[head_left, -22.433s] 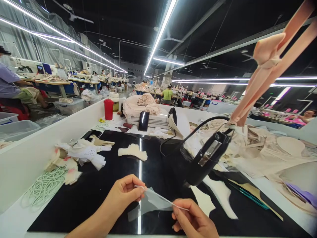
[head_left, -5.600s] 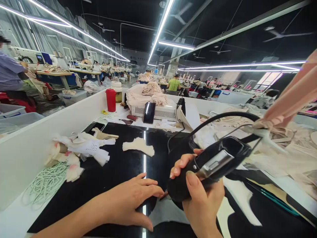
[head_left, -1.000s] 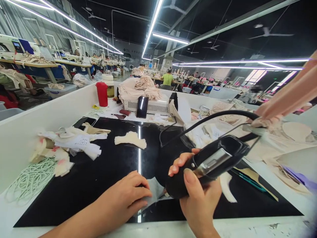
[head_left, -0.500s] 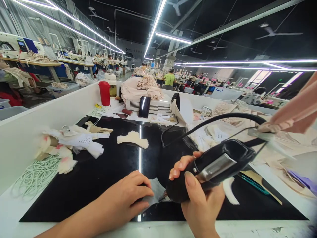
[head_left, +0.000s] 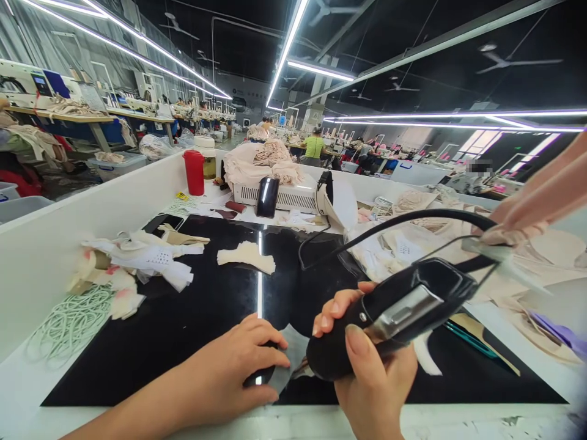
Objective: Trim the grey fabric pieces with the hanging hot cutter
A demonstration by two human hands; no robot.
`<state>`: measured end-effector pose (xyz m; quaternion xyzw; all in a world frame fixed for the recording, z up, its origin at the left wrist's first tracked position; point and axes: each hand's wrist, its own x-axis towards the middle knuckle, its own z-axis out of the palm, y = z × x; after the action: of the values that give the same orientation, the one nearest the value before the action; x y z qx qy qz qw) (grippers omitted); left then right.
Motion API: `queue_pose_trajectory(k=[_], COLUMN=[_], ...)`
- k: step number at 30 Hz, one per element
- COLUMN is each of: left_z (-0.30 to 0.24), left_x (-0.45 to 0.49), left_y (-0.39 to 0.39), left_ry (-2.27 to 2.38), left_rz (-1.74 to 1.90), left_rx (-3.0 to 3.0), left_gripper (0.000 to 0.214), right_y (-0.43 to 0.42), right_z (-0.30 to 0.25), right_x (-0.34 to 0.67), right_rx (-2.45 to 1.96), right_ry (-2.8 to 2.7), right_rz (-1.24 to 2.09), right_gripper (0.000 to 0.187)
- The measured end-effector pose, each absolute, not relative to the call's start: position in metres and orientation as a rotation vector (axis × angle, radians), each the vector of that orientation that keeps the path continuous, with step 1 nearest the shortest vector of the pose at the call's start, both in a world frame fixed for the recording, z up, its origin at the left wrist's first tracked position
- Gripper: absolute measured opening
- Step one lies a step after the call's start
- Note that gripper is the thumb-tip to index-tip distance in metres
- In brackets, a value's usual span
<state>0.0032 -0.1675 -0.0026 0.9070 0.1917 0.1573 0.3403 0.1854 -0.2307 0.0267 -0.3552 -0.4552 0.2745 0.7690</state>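
Observation:
A black corded handheld tool (head_left: 389, 318) with a silver metal plate is wrapped in my right hand (head_left: 373, 379). Its narrow metal tip points down-left at a small grey, thin piece of material (head_left: 296, 345) on the black work surface (head_left: 183, 342). My left hand (head_left: 243, 360) rests palm down beside that piece, thumb and forefinger apart, fingertips touching its left edge. Part of the grey piece is hidden by the fingers. Below the tool lies a white curved strip (head_left: 427, 353), partly covered.
Cream cut pieces (head_left: 247, 256) lie behind my hands. Green cord (head_left: 73, 318) and white scraps (head_left: 151, 263) are on the left. The tool's black cable (head_left: 413, 214) arches to a hanging pink strip (head_left: 545, 189). Teal tweezers (head_left: 474, 339) sit at right; a red cup (head_left: 194, 172) stands behind.
My left hand has shifted slightly right along the grey piece, and its thumb and forefinger have spread wider. The tool in my right hand has barely moved.

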Motion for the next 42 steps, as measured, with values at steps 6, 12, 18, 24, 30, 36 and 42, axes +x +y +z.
queue_pose_trajectory(k=[6, 12, 18, 24, 30, 36, 42], left_z=[-0.003, 0.001, 0.001, 0.008, 0.001, -0.009, -0.005], left_x=[0.003, 0.003, 0.003, -0.001, 0.007, 0.014, 0.015], left_y=[-0.166, -0.166, -0.165, -0.163, -0.165, -0.168, -0.169], left_ry=[0.492, 0.49, 0.521, 0.516, 0.491, 0.45, 0.493], left_rz=[0.404, 0.393, 0.314, 0.316, 0.361, 0.329, 0.225], left_rx=[2.355, 2.361, 2.354, 2.373, 2.425, 2.468, 2.5], left_gripper=[0.048, 0.044, 0.052, 0.04, 0.04, 0.052, 0.051], right_y=[-0.232, -0.237, -0.243, -0.238, -0.227, -0.227, -0.226], right_z=[0.026, 0.029, 0.028, 0.032, 0.04, 0.027, 0.021], right_x=[0.182, 0.172, 0.156, 0.178, 0.206, 0.209, 0.207], right_rx=[-0.791, -0.773, -0.778, -0.781, -0.834, -0.821, -0.831], right_ry=[-0.973, -0.904, -0.9, -0.917, -0.806, -0.898, -0.944], right_rz=[0.611, 0.665, 0.674, 0.622, 0.447, 0.456, 0.429], right_gripper=[0.027, 0.033, 0.031, 0.032, 0.029, 0.03, 0.029])
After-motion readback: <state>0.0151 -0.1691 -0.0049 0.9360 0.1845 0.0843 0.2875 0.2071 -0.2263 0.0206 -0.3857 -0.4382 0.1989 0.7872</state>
